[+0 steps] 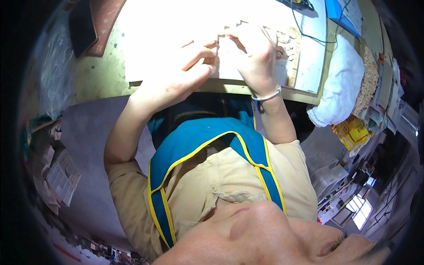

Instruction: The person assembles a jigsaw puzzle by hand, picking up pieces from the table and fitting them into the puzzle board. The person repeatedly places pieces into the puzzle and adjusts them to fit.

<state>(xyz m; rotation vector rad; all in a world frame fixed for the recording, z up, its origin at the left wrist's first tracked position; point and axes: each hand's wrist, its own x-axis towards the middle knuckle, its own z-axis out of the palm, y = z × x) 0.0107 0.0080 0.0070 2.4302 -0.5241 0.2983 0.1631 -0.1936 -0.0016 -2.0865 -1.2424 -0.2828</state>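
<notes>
On the greenish table (101, 83), small pale pieces (286, 47) sit toward the right of the white board (309, 70), and over its middle the left hand (179, 77) and right hand (258, 53) bend their fingers, glare leaving me unable to tell any pinch or what is left

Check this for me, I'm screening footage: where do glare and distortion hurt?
Head view: glare bleaches the white surface around the left hand and right hand, obscuring what their fingertips touch; head view: fisheye bends the table edge, and the corners go black.
</notes>
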